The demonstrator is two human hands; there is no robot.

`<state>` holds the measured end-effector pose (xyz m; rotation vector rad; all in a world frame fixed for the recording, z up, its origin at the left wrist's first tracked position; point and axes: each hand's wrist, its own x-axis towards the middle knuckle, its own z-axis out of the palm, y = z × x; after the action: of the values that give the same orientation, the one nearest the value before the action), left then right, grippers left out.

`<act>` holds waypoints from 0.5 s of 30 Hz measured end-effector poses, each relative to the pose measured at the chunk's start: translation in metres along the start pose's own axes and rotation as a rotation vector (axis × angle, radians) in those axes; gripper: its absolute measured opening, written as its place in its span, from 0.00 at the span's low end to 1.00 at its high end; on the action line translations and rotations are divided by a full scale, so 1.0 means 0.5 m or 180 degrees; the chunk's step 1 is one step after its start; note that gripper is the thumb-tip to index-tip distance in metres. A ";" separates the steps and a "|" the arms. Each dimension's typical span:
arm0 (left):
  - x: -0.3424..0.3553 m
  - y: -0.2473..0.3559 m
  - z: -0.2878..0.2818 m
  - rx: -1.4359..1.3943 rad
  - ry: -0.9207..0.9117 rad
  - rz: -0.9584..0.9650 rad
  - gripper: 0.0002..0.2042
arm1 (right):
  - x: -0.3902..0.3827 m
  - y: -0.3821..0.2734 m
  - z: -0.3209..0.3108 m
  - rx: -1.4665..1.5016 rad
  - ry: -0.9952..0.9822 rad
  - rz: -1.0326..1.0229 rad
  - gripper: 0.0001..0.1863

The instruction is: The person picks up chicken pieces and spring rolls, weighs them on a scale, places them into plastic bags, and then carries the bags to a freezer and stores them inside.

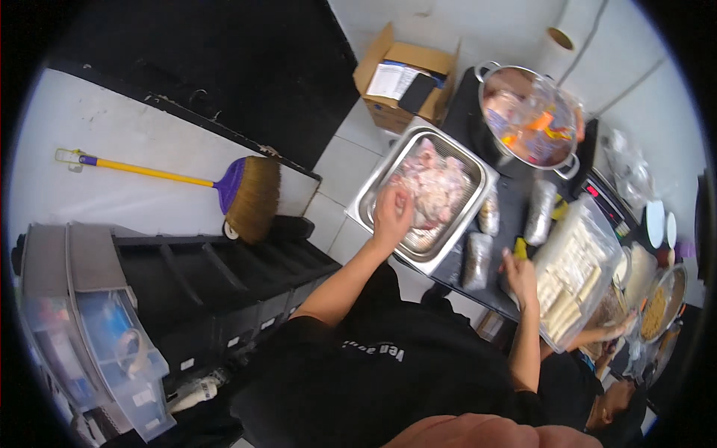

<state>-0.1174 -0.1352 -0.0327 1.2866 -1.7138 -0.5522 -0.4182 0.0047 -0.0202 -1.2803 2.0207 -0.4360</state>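
Lying just right of the curled left hand (393, 213) — grip unclear — is raw meat (438, 188).

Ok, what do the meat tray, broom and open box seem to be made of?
Meat tray: shiny metal, probably stainless steel, from its bright reflections.
Broom: apparently plastic head, smooth and evenly purple; dull brown bristles, perhaps plant fibre.
Open box: matt brown cardboard, judging by its flaps.

Left fingers (404, 198) curled, forearm (345, 282) slanting inward; right fingers (511, 263) bent.
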 end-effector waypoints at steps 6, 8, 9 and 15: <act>0.258 -0.326 0.007 0.0297 0.0448 -0.0211 0.06 | 0.012 -0.034 0.155 -0.0492 -0.1959 0.1219 0.26; 0.327 -0.402 0.030 0.0196 -0.0017 -0.0438 0.09 | 0.014 -0.047 0.177 -0.0734 -0.1720 0.1458 0.25; 0.356 -0.429 0.050 0.0134 -0.0242 -0.0554 0.10 | 0.016 -0.043 0.186 -0.0525 -0.1697 0.1633 0.25; 0.504 -0.515 0.222 0.0785 -0.0929 0.0220 0.23 | 0.038 -0.031 0.219 0.0066 -0.1669 0.2225 0.25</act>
<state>-0.0928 -0.4772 -0.1899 1.3622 -2.1141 -0.5194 -0.3358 -0.0106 -0.0946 -0.5217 1.8348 0.1941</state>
